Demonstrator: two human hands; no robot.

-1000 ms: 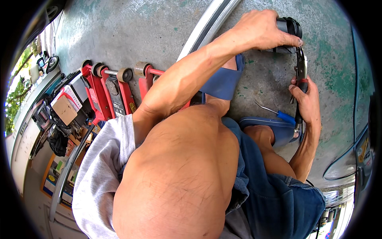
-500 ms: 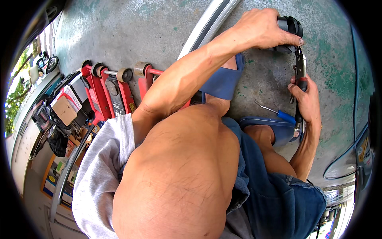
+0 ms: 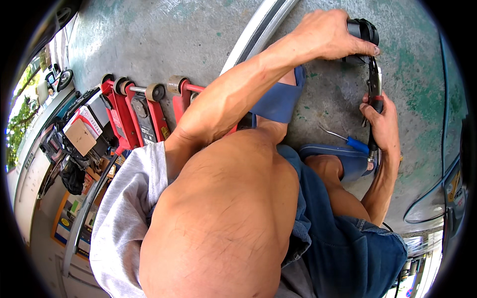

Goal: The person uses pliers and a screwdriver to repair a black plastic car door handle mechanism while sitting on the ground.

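My left hand (image 3: 330,35) grips a black cylindrical part (image 3: 366,31), thumb over its near edge, fingers mostly hidden behind it. Directly below that part, my right hand (image 3: 382,124) is wrapped round a long black-and-silver tool (image 3: 376,82) with a red band. The tool's upper end meets the underside of the cylinder; whether they are joined I cannot tell. A blue-handled tool (image 3: 357,144) with a bent metal shaft lies to the left of my right hand, beside my blue sandal (image 3: 318,151).
Red floor jacks (image 3: 118,124) stand at the left, near piled boxes and gear (image 3: 79,136). A long white-and-grey strip (image 3: 253,32) crosses the concrete floor (image 3: 174,39) at the top. A dark hose (image 3: 442,99) runs along the right side.
Almost nothing differs. My left hand and the black cylinder have shifted very slightly upward and right; my right hand keeps its grip on the tool.
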